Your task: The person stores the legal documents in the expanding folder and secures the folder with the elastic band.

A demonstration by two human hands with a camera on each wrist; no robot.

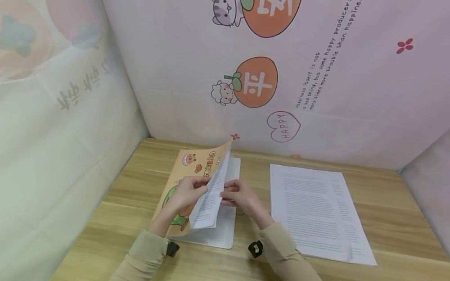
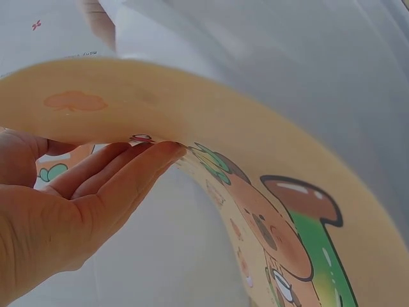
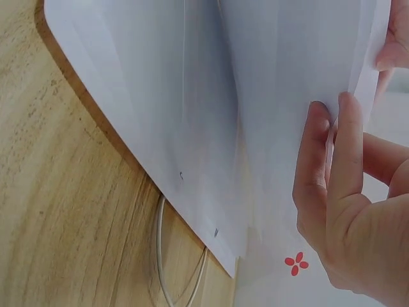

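Observation:
An orange folder with cartoon capybaras on its cover lies partly opened on the table, and its cover bends up. My left hand holds the raised cover along its free edge; in the left wrist view the left hand's fingers lie against the printed outer side. Printed sheets stand upright beneath the cover. With its fingertips my right hand pinches the edge of these white leaves, also seen in the right wrist view between the right hand's fingers. Flat on the table lies the folder's white inner side.
To the right, overlapping printed pages lie on the wooden table. A thin white cord loops out from under the folder's edge. Patterned white cloth hangs behind the table and on both sides.

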